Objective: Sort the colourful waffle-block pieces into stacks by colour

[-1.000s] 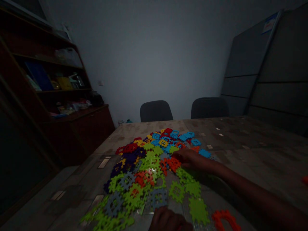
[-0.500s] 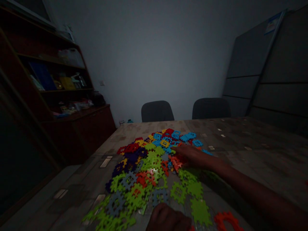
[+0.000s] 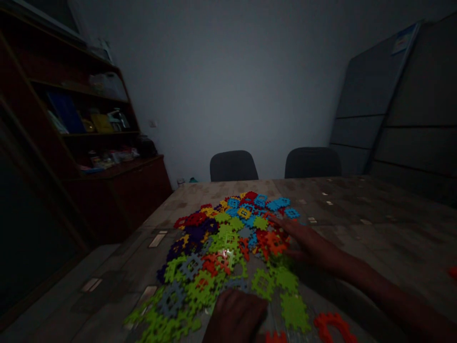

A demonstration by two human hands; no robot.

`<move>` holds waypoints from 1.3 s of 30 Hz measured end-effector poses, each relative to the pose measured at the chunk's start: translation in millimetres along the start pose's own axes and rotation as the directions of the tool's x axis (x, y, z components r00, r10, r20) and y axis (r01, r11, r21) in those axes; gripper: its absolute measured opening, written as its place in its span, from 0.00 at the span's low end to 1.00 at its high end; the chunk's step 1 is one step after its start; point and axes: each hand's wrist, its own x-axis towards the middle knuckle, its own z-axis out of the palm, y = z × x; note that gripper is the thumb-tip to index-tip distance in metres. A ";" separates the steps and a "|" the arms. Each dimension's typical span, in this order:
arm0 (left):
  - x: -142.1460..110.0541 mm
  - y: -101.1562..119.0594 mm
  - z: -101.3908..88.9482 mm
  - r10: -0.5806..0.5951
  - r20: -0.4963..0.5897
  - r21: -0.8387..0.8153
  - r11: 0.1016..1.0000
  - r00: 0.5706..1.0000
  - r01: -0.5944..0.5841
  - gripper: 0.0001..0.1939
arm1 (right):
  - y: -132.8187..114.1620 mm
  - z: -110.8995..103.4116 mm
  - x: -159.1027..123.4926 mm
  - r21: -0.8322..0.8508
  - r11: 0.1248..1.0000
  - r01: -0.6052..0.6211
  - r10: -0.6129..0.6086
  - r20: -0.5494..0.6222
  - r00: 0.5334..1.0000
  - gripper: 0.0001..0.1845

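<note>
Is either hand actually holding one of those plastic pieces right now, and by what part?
Cannot tell for sure. The right hand lies flat among the orange pieces, fingers extended. The left hand rests at the pile's near edge, its fingers hidden.

two bare hands in dim light: right hand (image 3: pixel 303 238) with its forearm uncovered to the frame edge, no sleeve or jewellery visible; left hand (image 3: pixel 235 317) likewise bare, only partly in frame.

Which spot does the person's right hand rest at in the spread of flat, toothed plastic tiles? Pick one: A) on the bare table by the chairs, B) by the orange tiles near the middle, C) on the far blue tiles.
B: the right hand lies flat beside the orange tiles, nearer than the blue tiles.
</note>
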 end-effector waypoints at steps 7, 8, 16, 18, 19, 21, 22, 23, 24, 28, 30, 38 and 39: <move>6.7 -3.0 -26.1 -0.118 -0.131 -0.012 0.993 0.984 0.118 0.18 | -48.6 4.8 -52.2 0.260 0.955 -0.144 0.120 0.104 0.987 0.48; 6.4 -2.2 -26.9 -0.139 -0.132 -0.020 0.990 0.982 0.137 0.18 | -54.5 4.4 -57.2 0.269 0.950 -0.161 0.130 0.128 0.983 0.46; 15.4 7.8 -39.8 -0.191 -0.154 -0.099 0.979 0.969 0.177 0.13 | -94.8 17.3 -80.8 0.142 0.975 -0.169 0.165 0.033 0.986 0.43; 19.1 9.8 -44.7 -0.198 -0.150 -0.095 0.978 0.969 0.185 0.13 | -104.2 25.2 -81.2 0.074 0.989 -0.130 0.134 -0.047 0.990 0.42; 20.5 10.2 -46.2 -0.204 -0.148 -0.095 0.977 0.968 0.191 0.13 | -108.1 29.5 -80.8 0.044 0.992 -0.115 0.118 -0.079 0.990 0.43; 22.1 10.3 -47.2 -0.207 -0.142 -0.098 0.976 0.968 0.195 0.13 | -114.2 37.7 -79.5 -0.008 0.995 -0.102 0.100 -0.102 0.990 0.44; 22.4 10.1 -46.7 -0.203 -0.135 -0.100 0.977 0.970 0.191 0.13 | -116.3 41.0 -79.0 -0.033 0.995 -0.096 0.093 -0.096 0.991 0.44; 22.3 9.9 -45.8 -0.203 -0.125 -0.102 0.976 0.971 0.191 0.13 | -117.9 43.1 -78.5 -0.055 0.994 -0.090 0.085 -0.086 0.993 0.45; 21.9 9.9 -44.6 -0.204 -0.113 -0.106 0.976 0.972 0.192 0.13 | -119.0 43.9 -78.0 -0.070 0.994 -0.081 0.076 -0.064 0.995 0.45; 19.3 11.5 -39.6 -0.195 -0.086 -0.128 0.975 0.977 0.183 0.12 | -120.3 34.3 -74.2 -0.050 0.999 -0.021 0.022 0.012 1.000 0.41; 18.8 12.6 -38.6 -0.184 -0.067 -0.137 0.975 0.981 0.174 0.12 | -119.4 29.4 -70.7 0.004 0.999 0.045 -0.045 0.045 0.998 0.36; 18.6 8.9 -40.7 -0.181 -0.042 -0.105 0.979 0.983 0.175 0.12 | -108.8 60.3 -64.5 0.119 0.966 0.231 -0.239 0.056 0.969 0.22; 18.4 7.9 -40.7 -0.189 -0.041 -0.103 0.977 0.981 0.184 0.12 | -107.4 64.0 -63.8 0.137 0.964 0.229 -0.239 0.065 0.969 0.23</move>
